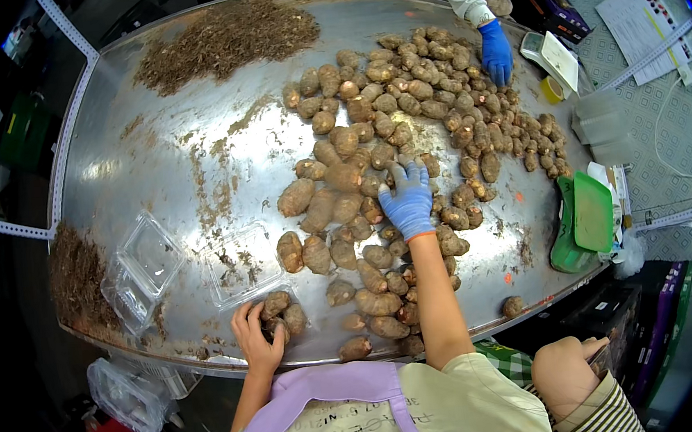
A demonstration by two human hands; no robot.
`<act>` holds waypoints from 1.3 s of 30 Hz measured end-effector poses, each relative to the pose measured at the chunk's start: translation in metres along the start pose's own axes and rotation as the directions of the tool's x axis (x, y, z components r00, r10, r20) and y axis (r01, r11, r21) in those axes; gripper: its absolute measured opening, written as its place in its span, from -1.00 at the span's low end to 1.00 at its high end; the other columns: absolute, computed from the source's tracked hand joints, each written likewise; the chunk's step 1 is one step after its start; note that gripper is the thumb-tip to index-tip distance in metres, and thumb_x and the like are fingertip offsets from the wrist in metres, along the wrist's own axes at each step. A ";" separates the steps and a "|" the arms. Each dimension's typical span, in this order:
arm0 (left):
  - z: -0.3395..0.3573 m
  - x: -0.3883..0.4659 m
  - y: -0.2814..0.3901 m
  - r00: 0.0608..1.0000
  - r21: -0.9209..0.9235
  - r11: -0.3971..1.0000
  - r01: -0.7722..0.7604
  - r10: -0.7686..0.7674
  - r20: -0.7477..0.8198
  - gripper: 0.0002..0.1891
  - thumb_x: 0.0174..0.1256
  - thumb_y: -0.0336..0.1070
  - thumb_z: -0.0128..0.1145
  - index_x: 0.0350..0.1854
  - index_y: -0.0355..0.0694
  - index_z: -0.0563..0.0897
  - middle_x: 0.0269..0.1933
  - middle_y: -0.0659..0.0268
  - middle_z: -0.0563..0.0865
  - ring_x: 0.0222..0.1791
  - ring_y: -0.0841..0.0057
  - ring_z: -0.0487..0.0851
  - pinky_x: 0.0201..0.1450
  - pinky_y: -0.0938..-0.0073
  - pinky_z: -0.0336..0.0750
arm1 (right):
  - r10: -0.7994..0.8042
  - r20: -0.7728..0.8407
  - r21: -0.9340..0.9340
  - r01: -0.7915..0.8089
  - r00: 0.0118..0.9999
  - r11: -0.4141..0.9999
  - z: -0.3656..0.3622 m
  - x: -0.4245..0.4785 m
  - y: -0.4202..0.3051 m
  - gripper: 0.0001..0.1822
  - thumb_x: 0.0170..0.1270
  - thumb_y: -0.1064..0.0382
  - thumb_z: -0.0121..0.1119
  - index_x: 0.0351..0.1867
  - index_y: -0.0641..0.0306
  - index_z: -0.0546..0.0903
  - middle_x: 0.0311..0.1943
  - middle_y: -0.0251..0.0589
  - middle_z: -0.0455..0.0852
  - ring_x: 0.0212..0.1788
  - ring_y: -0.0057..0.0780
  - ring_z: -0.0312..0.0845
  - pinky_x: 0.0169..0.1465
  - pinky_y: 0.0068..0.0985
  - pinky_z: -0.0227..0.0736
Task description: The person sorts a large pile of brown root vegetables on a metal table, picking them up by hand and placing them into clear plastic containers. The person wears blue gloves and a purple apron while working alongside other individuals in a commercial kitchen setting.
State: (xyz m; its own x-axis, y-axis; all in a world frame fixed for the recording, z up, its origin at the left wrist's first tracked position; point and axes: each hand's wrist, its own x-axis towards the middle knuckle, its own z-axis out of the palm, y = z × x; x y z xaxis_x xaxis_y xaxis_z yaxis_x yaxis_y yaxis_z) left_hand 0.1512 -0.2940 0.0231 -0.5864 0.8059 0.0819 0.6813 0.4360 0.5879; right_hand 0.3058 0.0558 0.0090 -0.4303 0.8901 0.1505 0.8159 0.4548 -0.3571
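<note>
My bare left hand [258, 338] is at the table's near edge, curled around the side of a clear plastic clamshell box [296, 294]. A few brown taro corms [294, 319] lie in the box, against my thumb. The box's lid [242, 265] is folded back flat on the metal. My right hand [407, 198], in a blue knit glove with an orange cuff, reaches into the spread of loose taro corms [343, 178]. Its fingers are apart, palm down, over the corms; whatever is under the palm is hidden.
On the metal table [148, 147] are a second clamshell [143, 264], fibre debris [225, 38], a digital scale [558, 61], yellow tape [551, 90], and a green scale [586, 213]. A co-worker's blue-gloved hand [496, 51] touches the far corms. Another person's arm [564, 376] is at lower right.
</note>
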 end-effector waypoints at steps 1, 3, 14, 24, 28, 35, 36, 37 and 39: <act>0.001 0.000 -0.001 1.000 0.003 1.000 0.000 0.000 0.000 -0.48 -0.04 -0.28 0.25 0.05 -0.32 0.49 0.13 -0.03 0.41 0.18 -0.02 0.30 0.25 0.05 0.21 | 0.016 -0.022 0.057 -0.015 1.000 0.998 -0.003 -0.007 -0.004 -0.53 0.12 0.02 0.16 0.10 0.00 0.54 0.30 -0.13 0.32 0.34 0.06 0.15 0.35 -0.06 0.10; 0.002 0.000 -0.002 1.000 0.009 1.000 0.000 0.000 0.000 -0.48 -0.04 -0.30 0.25 0.05 -0.33 0.49 0.13 -0.03 0.41 0.18 -0.01 0.31 0.25 0.05 0.21 | 0.023 -0.020 -0.034 -0.024 1.000 0.999 -0.011 -0.021 -0.009 -0.54 0.12 0.05 0.16 0.09 -0.01 0.55 0.31 -0.15 0.30 0.35 0.11 0.13 0.37 -0.05 0.09; 0.003 -0.003 0.000 1.000 0.023 0.999 0.023 -0.022 -0.020 -0.51 -0.06 -0.32 0.21 0.01 -0.33 0.50 0.10 -0.03 0.42 0.16 -0.01 0.32 0.24 0.06 0.22 | 0.089 -0.123 0.130 -0.073 0.988 0.989 -0.075 0.021 0.086 -0.58 0.21 0.13 0.17 0.09 0.19 0.52 0.10 -0.05 0.54 0.18 -0.12 0.39 0.32 -0.22 0.23; 0.002 0.000 0.004 0.999 0.031 0.999 0.032 -0.032 -0.002 -0.56 -0.01 -0.40 0.13 0.00 -0.35 0.47 0.10 -0.03 0.41 0.16 0.02 0.32 0.25 0.10 0.19 | 0.410 -0.006 -0.039 -0.410 0.912 0.911 -0.041 0.093 0.166 -0.34 0.10 -0.10 0.20 0.28 -0.06 0.40 0.10 -0.03 0.55 0.18 -0.11 0.42 0.27 -0.29 0.29; 0.002 0.002 0.008 0.999 0.021 0.999 0.043 -0.043 -0.004 -0.58 0.02 -0.41 0.11 0.00 -0.35 0.47 0.10 -0.02 0.41 0.16 0.03 0.32 0.25 0.11 0.19 | 0.111 0.037 -0.059 -0.109 0.993 0.992 -0.040 0.046 0.131 -0.42 0.09 -0.10 0.22 0.19 -0.20 0.47 0.14 -0.09 0.52 0.20 -0.15 0.40 0.32 -0.24 0.19; 0.003 0.000 0.006 0.998 0.034 0.998 0.059 -0.059 0.008 -0.58 0.02 -0.41 0.11 0.00 -0.35 0.47 0.11 -0.02 0.41 0.16 0.04 0.32 0.25 0.11 0.20 | 0.113 0.244 0.213 -0.167 0.963 0.963 -0.048 0.008 0.124 -0.44 0.14 0.05 0.25 0.23 -0.08 0.48 0.06 -0.04 0.59 0.11 -0.18 0.52 0.16 -0.28 0.40; 0.004 -0.001 0.005 0.998 0.020 0.998 0.065 -0.065 -0.002 -0.58 0.00 -0.40 0.13 0.00 -0.35 0.48 0.10 -0.02 0.41 0.15 0.03 0.33 0.24 0.09 0.20 | 0.134 0.073 0.432 -0.153 0.988 0.889 -0.046 0.007 0.135 -0.48 0.16 0.18 0.25 0.20 0.06 0.50 -0.04 -0.05 0.66 -0.05 -0.21 0.62 0.03 -0.36 0.51; 0.005 -0.001 0.004 0.997 0.010 0.997 0.075 -0.075 -0.012 -0.57 -0.02 -0.40 0.14 -0.01 -0.35 0.49 0.09 -0.03 0.42 0.13 0.02 0.33 0.23 0.07 0.21 | 0.186 0.053 0.492 -0.188 0.981 0.850 -0.060 0.013 0.139 -0.54 0.20 0.20 0.22 0.17 0.12 0.53 0.01 -0.04 0.63 0.02 -0.21 0.59 0.09 -0.37 0.47; 0.005 0.001 0.006 0.997 0.026 0.997 0.073 -0.073 -0.003 -0.56 -0.03 -0.41 0.14 -0.01 -0.34 0.49 0.09 -0.02 0.42 0.14 0.02 0.32 0.24 0.07 0.19 | 0.237 -0.189 0.442 -0.134 0.953 0.887 -0.054 0.022 0.186 -0.54 0.20 0.14 0.23 0.15 0.17 0.53 0.05 0.00 0.61 0.08 -0.18 0.55 0.15 -0.36 0.42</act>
State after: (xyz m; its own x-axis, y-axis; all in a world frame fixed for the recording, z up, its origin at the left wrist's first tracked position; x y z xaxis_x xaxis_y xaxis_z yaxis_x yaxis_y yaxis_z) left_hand 0.1568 -0.2891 0.0229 -0.6359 0.7707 0.0407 0.6478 0.5043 0.5710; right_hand 0.4688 0.1622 -0.0047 -0.1433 0.9619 0.2326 0.6106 0.2710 -0.7441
